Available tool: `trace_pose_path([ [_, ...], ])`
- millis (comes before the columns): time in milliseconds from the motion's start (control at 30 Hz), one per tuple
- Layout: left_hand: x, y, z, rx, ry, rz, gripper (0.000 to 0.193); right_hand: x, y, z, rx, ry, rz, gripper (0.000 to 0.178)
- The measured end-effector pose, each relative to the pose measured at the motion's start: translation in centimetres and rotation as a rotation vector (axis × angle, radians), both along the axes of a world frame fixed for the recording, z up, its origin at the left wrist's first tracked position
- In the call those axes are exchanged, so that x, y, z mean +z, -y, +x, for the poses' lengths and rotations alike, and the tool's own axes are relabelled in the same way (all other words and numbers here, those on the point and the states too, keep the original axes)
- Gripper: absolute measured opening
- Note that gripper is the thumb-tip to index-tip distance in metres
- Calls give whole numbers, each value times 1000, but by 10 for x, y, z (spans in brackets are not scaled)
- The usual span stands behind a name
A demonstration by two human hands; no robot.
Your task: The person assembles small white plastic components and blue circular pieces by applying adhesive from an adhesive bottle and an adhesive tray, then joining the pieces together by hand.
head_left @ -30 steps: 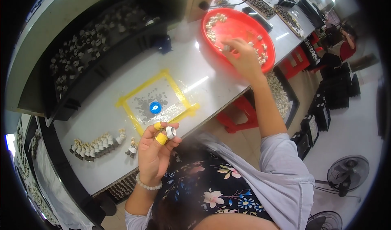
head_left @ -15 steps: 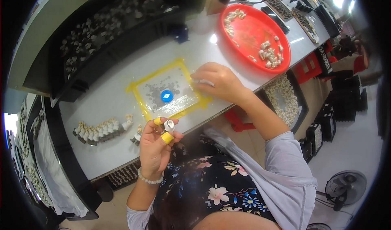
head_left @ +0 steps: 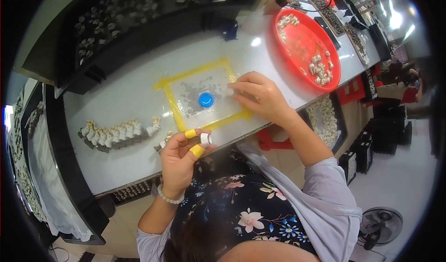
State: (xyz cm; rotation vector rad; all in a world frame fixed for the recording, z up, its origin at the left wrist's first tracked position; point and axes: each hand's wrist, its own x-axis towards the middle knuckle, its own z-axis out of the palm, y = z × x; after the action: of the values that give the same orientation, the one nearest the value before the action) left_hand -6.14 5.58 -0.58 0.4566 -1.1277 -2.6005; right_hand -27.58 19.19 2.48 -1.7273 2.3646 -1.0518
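My left hand (head_left: 179, 162), with yellow wraps on thumb and forefinger, grips a small white hollow piece (head_left: 206, 139) whose round opening faces right. My right hand (head_left: 262, 97) is over the right side of the yellow tape frame (head_left: 174, 109), fingers pinched together; a pale bit shows between them, too small to name. Inside the frame, on a clear sheet with grey spots, sits a round blue cap (head_left: 206, 99). To the left stands a curved row of small white figures (head_left: 111, 134) with yellowish tops. A few more figures (head_left: 165, 140) are beside my left hand.
A red round tray (head_left: 304, 48) with small cream pieces lies at the right. Along the back runs a dark shelf (head_left: 139, 39) holding many white pieces. Beyond the table's right edge are a tray of pale pieces (head_left: 325, 120) and a fan (head_left: 381, 227).
The view has shifted, so the table appears further right and up. The white piece in my left hand has turned its opening to the right. My right hand stays pinched near the tape.
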Motion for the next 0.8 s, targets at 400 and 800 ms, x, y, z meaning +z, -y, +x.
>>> trace_pose_path([
  [400, -7, 2, 2, -18, -81, 35, 30, 11, 44, 12, 203, -210, 63, 19],
  [800, -8, 1, 0, -19, -106, 63, 27, 17, 53, 15, 262, -282, 145, 18],
])
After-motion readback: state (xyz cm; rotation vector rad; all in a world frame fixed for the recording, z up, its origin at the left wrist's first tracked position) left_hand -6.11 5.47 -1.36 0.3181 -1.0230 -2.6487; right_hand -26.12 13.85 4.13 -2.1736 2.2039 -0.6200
